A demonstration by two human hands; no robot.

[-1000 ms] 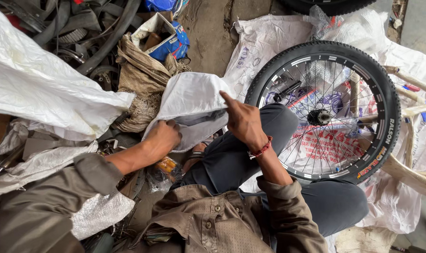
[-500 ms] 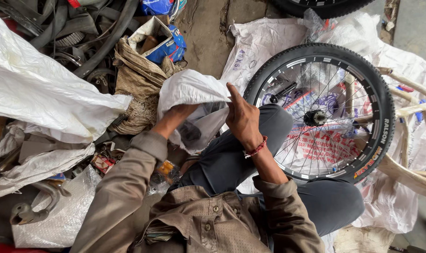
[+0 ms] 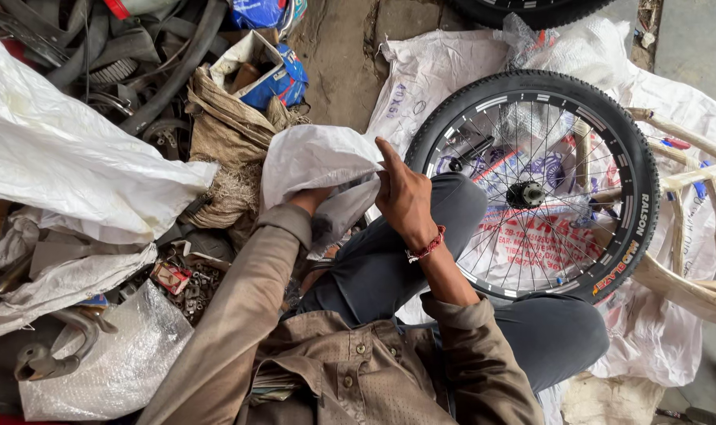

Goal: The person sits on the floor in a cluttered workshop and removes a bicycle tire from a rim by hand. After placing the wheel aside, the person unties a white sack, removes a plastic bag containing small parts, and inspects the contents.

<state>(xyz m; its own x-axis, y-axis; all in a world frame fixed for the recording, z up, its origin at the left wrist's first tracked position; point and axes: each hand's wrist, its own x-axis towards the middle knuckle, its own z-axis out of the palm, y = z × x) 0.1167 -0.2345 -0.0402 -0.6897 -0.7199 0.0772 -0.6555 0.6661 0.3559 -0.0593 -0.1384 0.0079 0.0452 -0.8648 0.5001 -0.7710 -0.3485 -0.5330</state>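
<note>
Both hands' fingers [image 3: 389, 161] grip white sack [image 3: 314, 161].

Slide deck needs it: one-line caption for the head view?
Seated person's left hand reaches inside a white woven sack while the right hand holds its mouth open, beside a spoked bicycle wheel.

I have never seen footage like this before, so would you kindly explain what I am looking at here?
There is no machine: one camera worn on a person's head looks down at their own lap and two bare hands. The left hand reaches inside a white woven sack, so most of it is hidden. The right hand, with a red thread at the wrist, holds the sack's mouth open. Beside the bent knee a spoked bicycle wheel lies flat on printed sacks. To the left are old tyres, a burlap bag and small metal parts.
</note>
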